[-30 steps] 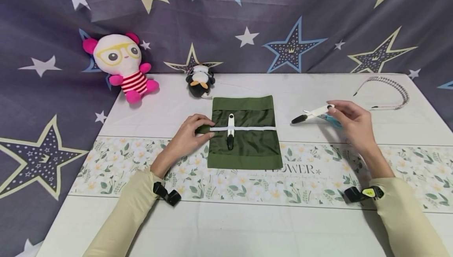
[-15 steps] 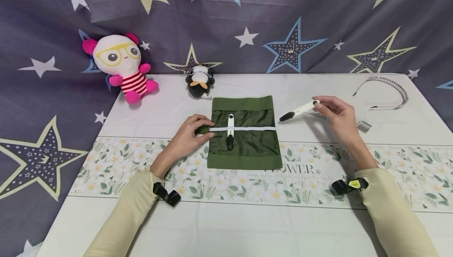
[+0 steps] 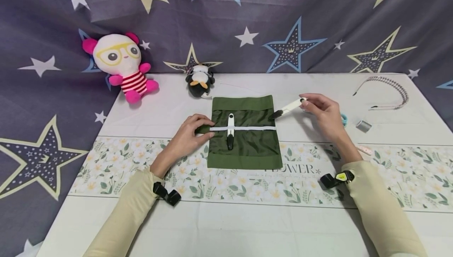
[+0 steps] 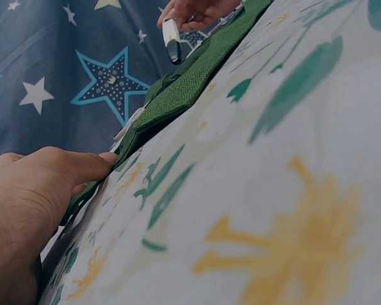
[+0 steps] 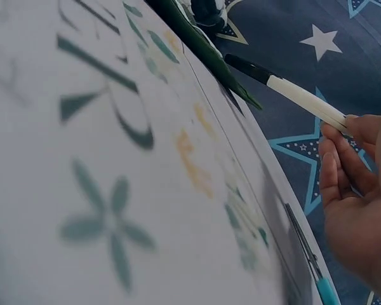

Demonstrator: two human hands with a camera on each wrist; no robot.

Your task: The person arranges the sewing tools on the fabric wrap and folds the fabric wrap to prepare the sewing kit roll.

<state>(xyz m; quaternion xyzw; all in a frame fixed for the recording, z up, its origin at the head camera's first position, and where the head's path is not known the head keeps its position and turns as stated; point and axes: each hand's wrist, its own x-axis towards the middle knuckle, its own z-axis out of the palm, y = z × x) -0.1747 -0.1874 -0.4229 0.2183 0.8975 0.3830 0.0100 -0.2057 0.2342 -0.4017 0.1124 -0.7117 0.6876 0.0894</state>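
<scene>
A dark green cloth organizer [image 3: 247,162] lies flat on the table, with a white elastic strap [image 3: 256,128] across its middle. Under the strap sits one white tool with a black tip [image 3: 231,121], upright in the head view. My left hand [image 3: 191,134] pinches the organizer's left edge between thumb and fingers. A second white tool with a black tip [image 3: 291,108] is pinched at its white end by my right hand [image 3: 323,116]. Its black end is over the organizer's upper right edge; in the right wrist view the black tip [image 5: 246,67] points at the green edge.
Scissors with turquoise handles [image 3: 344,120] lie partly behind my right hand. Beside them are a grey thread spool [image 3: 363,126] and a small pink strip [image 3: 364,150]. A headband [image 3: 405,92] lies back right; a penguin plush [image 3: 199,81] and a pink-and-white plush [image 3: 122,66] sit behind.
My right hand has moved left with the white tool, from above the scissors to the organizer's right edge. The spool and pink strip have come into view. My left hand stays put.
</scene>
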